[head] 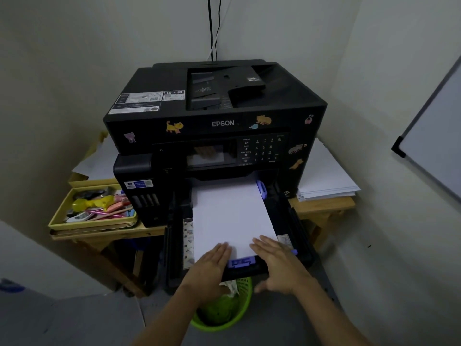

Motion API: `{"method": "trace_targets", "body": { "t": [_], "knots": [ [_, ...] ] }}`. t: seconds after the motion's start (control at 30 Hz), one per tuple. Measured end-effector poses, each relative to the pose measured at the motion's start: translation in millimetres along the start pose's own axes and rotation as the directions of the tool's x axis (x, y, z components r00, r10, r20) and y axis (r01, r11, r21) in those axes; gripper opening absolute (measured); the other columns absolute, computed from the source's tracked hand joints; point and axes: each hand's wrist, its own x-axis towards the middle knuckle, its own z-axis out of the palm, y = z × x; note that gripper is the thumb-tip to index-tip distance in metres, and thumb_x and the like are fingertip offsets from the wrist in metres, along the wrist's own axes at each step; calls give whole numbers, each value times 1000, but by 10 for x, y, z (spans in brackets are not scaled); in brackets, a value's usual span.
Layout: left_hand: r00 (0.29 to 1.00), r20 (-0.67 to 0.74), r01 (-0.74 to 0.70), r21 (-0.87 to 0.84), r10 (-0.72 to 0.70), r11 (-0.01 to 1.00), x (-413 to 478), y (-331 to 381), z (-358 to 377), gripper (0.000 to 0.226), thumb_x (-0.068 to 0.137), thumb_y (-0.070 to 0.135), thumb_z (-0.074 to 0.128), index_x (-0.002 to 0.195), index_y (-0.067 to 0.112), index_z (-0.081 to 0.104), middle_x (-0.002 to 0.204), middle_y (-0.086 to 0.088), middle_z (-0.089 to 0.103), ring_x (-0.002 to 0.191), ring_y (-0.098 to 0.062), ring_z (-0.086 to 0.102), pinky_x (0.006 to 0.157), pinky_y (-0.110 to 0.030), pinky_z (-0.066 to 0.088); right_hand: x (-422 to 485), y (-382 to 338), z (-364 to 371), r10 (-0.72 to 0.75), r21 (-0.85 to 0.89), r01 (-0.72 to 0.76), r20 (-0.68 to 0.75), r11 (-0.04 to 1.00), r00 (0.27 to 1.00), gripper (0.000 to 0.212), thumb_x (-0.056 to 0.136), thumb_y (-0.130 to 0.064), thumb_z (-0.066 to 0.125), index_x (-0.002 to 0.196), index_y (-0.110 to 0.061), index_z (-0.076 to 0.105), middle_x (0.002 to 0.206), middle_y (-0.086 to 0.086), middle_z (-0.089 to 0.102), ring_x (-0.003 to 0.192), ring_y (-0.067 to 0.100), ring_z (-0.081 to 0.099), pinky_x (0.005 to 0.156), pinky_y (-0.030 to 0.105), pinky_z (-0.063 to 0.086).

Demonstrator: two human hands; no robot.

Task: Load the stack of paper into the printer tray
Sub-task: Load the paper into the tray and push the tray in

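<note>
A black Epson printer stands on a wooden table, its black paper tray pulled out toward me. A white stack of paper lies flat inside the tray between a blue side guide and a blue front guide. My left hand rests palm down, fingers flat, on the near left corner of the paper and the tray's front edge. My right hand lies flat on the near right corner. Neither hand grips anything.
A green waste basket sits on the floor under the tray. A yellow box of pens and small items is left of the printer. Loose white sheets lie at the right. A whiteboard leans on the right wall.
</note>
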Motion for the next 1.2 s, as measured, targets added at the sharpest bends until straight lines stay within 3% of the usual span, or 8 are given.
{"method": "trace_targets", "body": {
  "t": [0.1,0.2,0.47,0.77,1.0,1.07,1.13,1.2],
  "knots": [
    [1000,-2,13,46,-13,999,19,8,-18,74,97,21,40,152,10,-8,161,-6,-9,149,-17,-6,122,-28,2,44,0,-2,-5,-59,5,-10,998,1000,80,82,-25,62,149,-21,19,160,-4,12,147,11,5,120,36,9],
    [1000,8,12,83,-13,996,26,2,6,69,97,14,35,151,8,-8,161,-8,-10,149,-19,-8,122,-28,0,70,-14,13,-17,-124,19,20,992,1000,77,82,-13,54,150,-20,18,160,-1,8,147,15,3,120,38,8],
    [1000,3,24,138,-24,990,194,-159,-203,66,97,8,33,150,1,-5,160,-14,-6,149,-23,-4,121,-28,0,324,-91,-81,-2,-163,-7,-60,987,998,70,87,-7,47,150,-19,19,160,-1,10,147,15,7,119,39,9],
    [997,44,56,169,-64,984,518,-321,-361,67,94,2,31,151,2,-4,161,-13,-6,149,-22,-4,121,-29,1,684,-9,-216,26,-207,-34,-37,978,999,68,88,-11,47,150,-19,18,160,0,10,147,17,7,117,43,12],
    [987,-13,163,120,-163,979,701,-424,-419,73,98,18,41,152,9,-8,161,-6,-10,149,-19,-8,122,-33,-1,859,-27,-266,106,-268,-132,-108,954,988,72,85,-20,49,149,-18,17,160,2,7,147,20,0,114,60,1],
    [972,-61,228,32,-226,973,667,-398,-381,86,93,29,50,151,9,-10,160,-6,-14,148,-21,-13,122,-36,-6,805,-25,-259,139,-181,-169,-166,969,976,80,77,-31,50,149,-21,18,161,0,1,147,19,-6,109,64,-12],
    [933,-162,294,-174,-322,940,600,-341,-306,97,85,39,54,152,10,-10,159,-6,-19,147,-22,-19,118,-37,-13,717,-28,-238,226,51,-221,-303,974,926,84,70,-31,51,149,-25,20,160,-3,-4,147,16,-9,105,60,-22],
    [819,-316,319,-442,-479,838,520,-223,-217,100,83,45,55,151,9,-10,157,-6,-22,145,-22,-24,113,-35,-19,652,-88,-196,421,341,-283,-454,896,785,83,76,-23,56,149,-22,18,160,0,-5,147,16,-9,107,53,-20]
  ]
}}
